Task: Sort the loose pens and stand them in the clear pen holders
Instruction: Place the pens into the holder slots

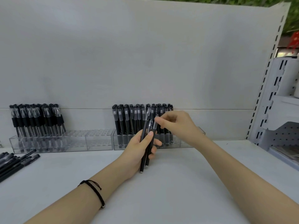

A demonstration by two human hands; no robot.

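Pens (146, 143): where are they held?

A small bundle of black ones is gripped upright in the left hand (137, 149), just in front of the filled pen holder (115, 143). A loose pile (16, 162) is left well to the left of that holder.

And the right hand (176, 125)?

One pen's cap end is pinched between thumb and forefinger, near the holder's top.

How would they be handled?

They are judged light, stiff and smooth, so easily slipped. They are best taken at the cap end or mid-barrel.

Can any writing be read?

White print is seen on the barrels, too blurred to be read.
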